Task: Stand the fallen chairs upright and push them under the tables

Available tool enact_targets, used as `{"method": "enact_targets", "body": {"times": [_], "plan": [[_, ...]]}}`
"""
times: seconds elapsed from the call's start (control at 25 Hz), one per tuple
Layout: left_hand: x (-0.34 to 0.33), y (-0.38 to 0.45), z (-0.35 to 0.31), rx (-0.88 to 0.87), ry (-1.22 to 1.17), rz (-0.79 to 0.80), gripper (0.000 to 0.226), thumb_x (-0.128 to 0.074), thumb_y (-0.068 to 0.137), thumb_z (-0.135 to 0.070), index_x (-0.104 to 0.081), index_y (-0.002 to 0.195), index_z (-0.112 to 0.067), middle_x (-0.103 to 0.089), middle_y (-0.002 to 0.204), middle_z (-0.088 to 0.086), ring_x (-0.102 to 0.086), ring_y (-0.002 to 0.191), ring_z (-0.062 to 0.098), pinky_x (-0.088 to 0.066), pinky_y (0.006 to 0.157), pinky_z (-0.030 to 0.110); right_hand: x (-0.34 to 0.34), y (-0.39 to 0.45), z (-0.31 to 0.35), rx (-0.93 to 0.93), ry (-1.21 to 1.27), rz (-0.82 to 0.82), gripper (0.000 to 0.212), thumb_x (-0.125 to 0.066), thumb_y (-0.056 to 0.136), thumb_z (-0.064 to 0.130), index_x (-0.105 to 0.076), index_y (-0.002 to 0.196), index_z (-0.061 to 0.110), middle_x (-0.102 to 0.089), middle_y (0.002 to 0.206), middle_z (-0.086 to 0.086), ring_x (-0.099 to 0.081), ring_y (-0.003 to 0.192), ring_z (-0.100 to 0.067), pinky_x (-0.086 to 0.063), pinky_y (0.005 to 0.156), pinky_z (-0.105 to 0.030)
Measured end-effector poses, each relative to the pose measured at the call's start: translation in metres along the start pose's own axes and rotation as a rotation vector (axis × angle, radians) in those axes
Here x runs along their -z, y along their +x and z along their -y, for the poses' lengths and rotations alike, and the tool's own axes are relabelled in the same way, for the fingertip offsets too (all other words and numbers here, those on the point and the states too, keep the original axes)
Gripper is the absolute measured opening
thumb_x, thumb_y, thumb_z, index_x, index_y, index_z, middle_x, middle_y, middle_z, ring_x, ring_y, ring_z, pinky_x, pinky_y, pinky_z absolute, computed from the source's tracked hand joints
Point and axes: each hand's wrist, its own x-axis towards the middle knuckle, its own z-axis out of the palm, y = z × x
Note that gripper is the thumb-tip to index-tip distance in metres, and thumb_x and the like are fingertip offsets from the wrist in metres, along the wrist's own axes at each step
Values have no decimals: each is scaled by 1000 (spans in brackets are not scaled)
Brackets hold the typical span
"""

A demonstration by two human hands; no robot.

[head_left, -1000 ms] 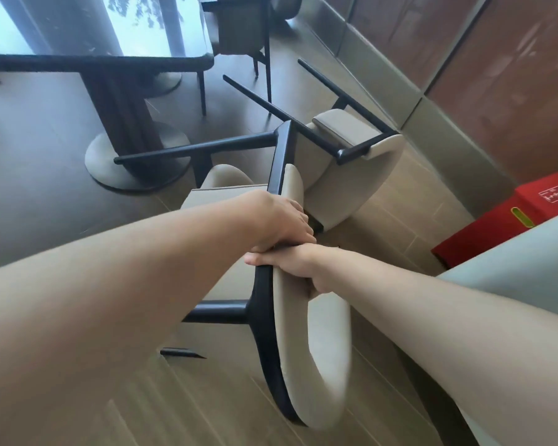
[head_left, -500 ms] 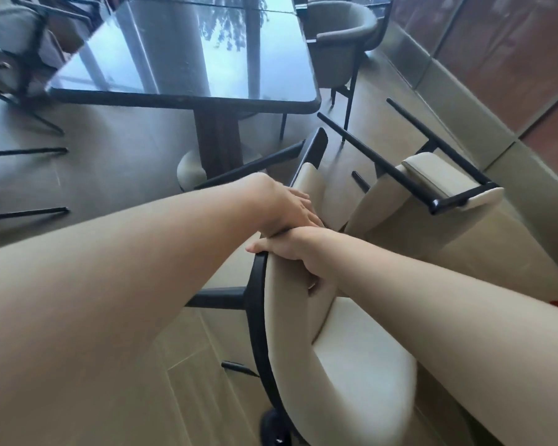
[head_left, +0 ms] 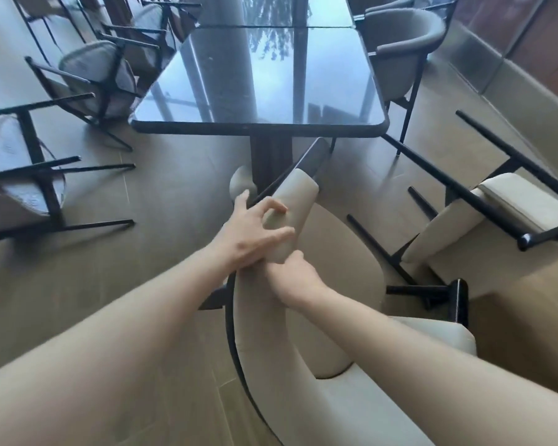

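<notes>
My right hand (head_left: pixel 292 276) grips the cream chair (head_left: pixel 271 317) by its backrest rim; my left hand (head_left: pixel 252 235) rests on it with fingers spread. The chair stands just short of the table (head_left: pixel 258 127), which lies straight ahead.

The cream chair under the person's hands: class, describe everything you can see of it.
The cream chair has a curved, padded backrest that looks like smooth upholstery, edged by a black frame, with a cream seat below. It stands near the dark table, roughly upright. The right hand grips the backrest; the left hand touches it with loosely spread fingers.
</notes>
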Motion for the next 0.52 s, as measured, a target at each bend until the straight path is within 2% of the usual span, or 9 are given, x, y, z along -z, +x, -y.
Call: {"method": "enact_targets", "body": {"times": [0.08,0.12,0.2,0.28,0.36,0.44,0.52], "plan": [[3,2,25,43,196,-16,65,-75,75,-49,-40,129,-58,-46,125,6,-58,116,35,-49,98,40,-16,0,-6,-38,47,62,70,-49,89,57,-44,140,9,-58,136,-14,-58,120,-33,-49,93,-36],[4,5,35,114,190,-27,69,-76,74,-49,-36,129,-60,-46,116,5,-60,107,34,-50,92,40,-22,1,-4,-36,52,53,72,-47,88,63,-47,137,10,-59,133,-12,-58,117,-31,-50,93,-37],[12,19,44,141,196,-53,77,-81,70,-51,-31,129,-59,-45,111,4,-59,97,32,-49,83,39,-36,7,1,-14,80,54,76,-44,86,70,-49,134,12,-59,130,-7,-58,108,-25,-49,86,-37],[19,26,53,142,291,-133,89,-85,64,-54,-26,131,-56,-42,111,3,-55,90,31,-41,77,37,-47,11,0,34,65,61,72,-41,88,71,-51,132,15,-60,127,-4,-56,103,-21,-48,83,-37],[21,31,68,167,420,-193,98,-86,62,-52,-23,137,-52,-39,116,4,-54,96,34,-37,77,38,-63,9,-7,52,6,48,68,-37,90,71,-53,127,16,-59,125,-4,-56,110,-24,-49,92,-42],[26,33,79,171,524,-187,107,-86,65,-47,-17,147,-50,-36,132,10,-53,111,39,-36,76,38,-83,6,-20,37,-201,-92,65,-32,94,67,-50,129,16,-50,130,-7,-47,123,-30,-43,99,-46],[35,38,93,170,575,-184,114,-85,68,-41,-9,153,-48,-30,144,13,-49,118,42,-37,76,40,-102,1,-33,-2,-321,-186,60,-27,98,64,-49,129,18,-44,134,-7,-41,127,-33,-38,98,-49]]}}
